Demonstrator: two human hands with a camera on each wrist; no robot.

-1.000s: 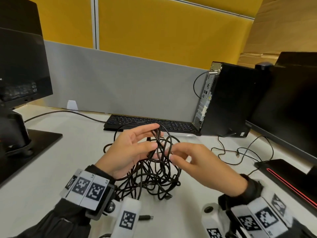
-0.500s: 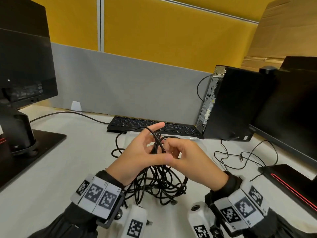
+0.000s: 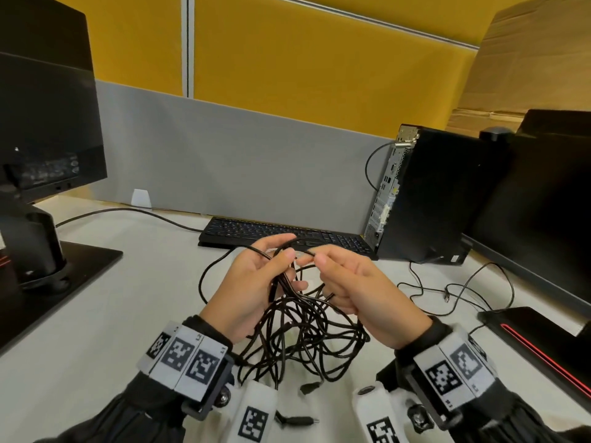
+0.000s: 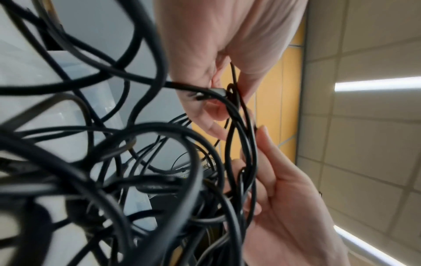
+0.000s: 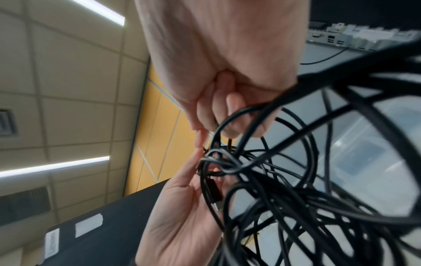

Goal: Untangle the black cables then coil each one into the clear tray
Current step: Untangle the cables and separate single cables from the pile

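Both hands are raised above the desk [image 3: 96, 314], holding up the tangle of black cables [image 3: 303, 330], which hangs in loose loops from the fingers down to the desk between the wrists. Left hand [image 3: 252, 292] has its fingers curled round a bunch of strands that runs roughly upright through its palm. Right hand [image 3: 361, 292] pinches a single strand at the top, which arches sideways between the hands, in front of the keyboard [image 3: 281, 235].

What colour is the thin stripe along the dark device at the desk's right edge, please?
Red; the stripe shows best in the head view.
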